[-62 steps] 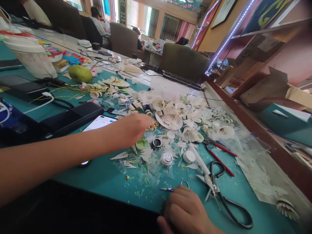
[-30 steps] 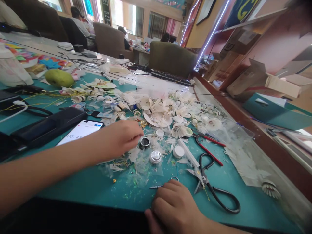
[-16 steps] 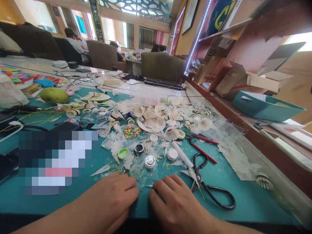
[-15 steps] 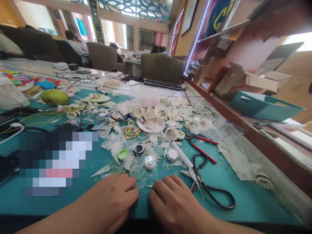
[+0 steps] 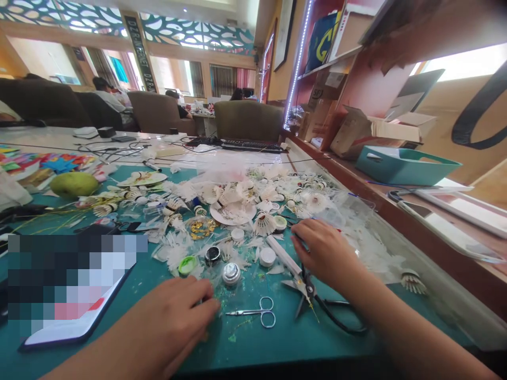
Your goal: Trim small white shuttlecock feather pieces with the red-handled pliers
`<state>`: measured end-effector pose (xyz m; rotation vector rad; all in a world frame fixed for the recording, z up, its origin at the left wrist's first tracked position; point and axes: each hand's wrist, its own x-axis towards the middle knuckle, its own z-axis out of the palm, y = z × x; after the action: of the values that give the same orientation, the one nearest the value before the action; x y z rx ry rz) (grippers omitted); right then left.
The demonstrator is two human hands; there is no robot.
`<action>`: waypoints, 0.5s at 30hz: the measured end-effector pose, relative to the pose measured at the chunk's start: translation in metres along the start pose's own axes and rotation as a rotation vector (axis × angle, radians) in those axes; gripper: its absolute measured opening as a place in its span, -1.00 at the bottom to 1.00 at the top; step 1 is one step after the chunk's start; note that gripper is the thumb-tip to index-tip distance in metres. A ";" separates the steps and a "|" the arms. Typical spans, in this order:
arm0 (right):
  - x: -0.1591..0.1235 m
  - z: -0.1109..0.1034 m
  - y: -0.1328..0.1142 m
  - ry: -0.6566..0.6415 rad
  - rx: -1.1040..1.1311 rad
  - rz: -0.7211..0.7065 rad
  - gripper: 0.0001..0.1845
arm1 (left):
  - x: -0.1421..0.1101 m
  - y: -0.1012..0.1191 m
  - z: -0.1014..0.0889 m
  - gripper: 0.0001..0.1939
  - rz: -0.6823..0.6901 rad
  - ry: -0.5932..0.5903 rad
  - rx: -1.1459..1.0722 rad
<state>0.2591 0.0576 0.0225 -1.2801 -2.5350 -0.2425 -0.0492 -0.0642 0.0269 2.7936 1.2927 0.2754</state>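
Note:
My left hand rests near the front of the teal table, its fingers curled together; whatever they hold, if anything, is hidden. Small silver scissors lie free to its right. Over the red-handled pliers reaches my right hand, fingers loosely bent and thumb apart; it covers most of them, and I see no firm grip. Below that hand lie black-handled scissors, blades parted, beside a white strip. A silver-topped jar, a green pot and a black pot stand between the hands.
Shuttlecocks and loose feathers crowd the middle, with a white plate among them. A masked flat device lies at left, a green fruit behind it. The teal basket sits on the right ledge. People sit in the background.
My right hand has moved away from my left, right and forward to the pliers. The small silver scissors now lie uncovered on the table. The view has shifted a little.

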 end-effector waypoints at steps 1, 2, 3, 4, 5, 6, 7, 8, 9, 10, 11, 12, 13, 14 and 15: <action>0.003 0.003 0.014 -0.019 -0.026 0.053 -0.77 | 0.004 -0.003 -0.005 -0.66 -0.007 -0.009 -0.019; 0.006 0.007 0.026 -0.041 -0.051 0.102 -0.78 | 0.010 -0.008 -0.011 -0.65 -0.016 -0.012 -0.042; 0.007 0.011 0.038 -0.066 -0.073 0.144 -0.81 | 0.018 -0.013 -0.017 -0.64 -0.045 -0.003 -0.064; 0.008 0.015 0.049 -0.091 -0.094 0.183 -0.82 | 0.029 -0.019 -0.023 -0.62 -0.043 0.031 -0.080; 0.009 0.020 0.057 -0.113 -0.113 0.222 -0.83 | 0.041 -0.025 -0.029 -0.62 -0.061 0.082 -0.088; 0.010 0.025 0.065 -0.135 -0.130 0.258 -0.78 | 0.056 -0.032 -0.034 -0.66 -0.091 0.081 -0.085; 0.010 0.030 0.070 -0.156 -0.141 0.287 -0.71 | 0.072 -0.038 -0.038 -0.69 -0.147 0.075 -0.075; 0.010 0.034 0.075 -0.179 -0.146 0.305 -0.66 | 0.091 -0.044 -0.040 -0.70 -0.165 0.073 -0.061; 0.010 0.038 0.077 -0.201 -0.146 0.317 -0.63 | 0.110 -0.050 -0.041 -0.69 -0.175 0.064 -0.047; 0.010 0.042 0.079 -0.221 -0.144 0.321 -0.62 | 0.129 -0.056 -0.041 -0.69 -0.181 0.058 -0.029; 0.010 0.045 0.080 -0.237 -0.140 0.322 -0.62 | 0.149 -0.061 -0.039 -0.70 -0.181 0.041 -0.012; 0.010 0.047 0.081 -0.249 -0.136 0.323 -0.62 | 0.167 -0.066 -0.035 -0.71 -0.183 0.026 0.005; 0.010 0.048 0.081 -0.257 -0.133 0.324 -0.62 | 0.185 -0.071 -0.031 -0.65 -0.184 0.001 0.020; 0.010 0.049 0.081 -0.260 -0.132 0.326 -0.62 | 0.201 -0.076 -0.025 -0.62 -0.176 -0.035 0.033; 0.011 0.050 0.082 -0.261 -0.131 0.330 -0.62 | 0.214 -0.080 -0.020 -0.62 -0.165 -0.073 0.043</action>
<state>0.3100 0.1277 -0.0193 -1.8642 -2.4909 -0.1808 0.0233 0.1501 0.0666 2.6817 1.5183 0.1381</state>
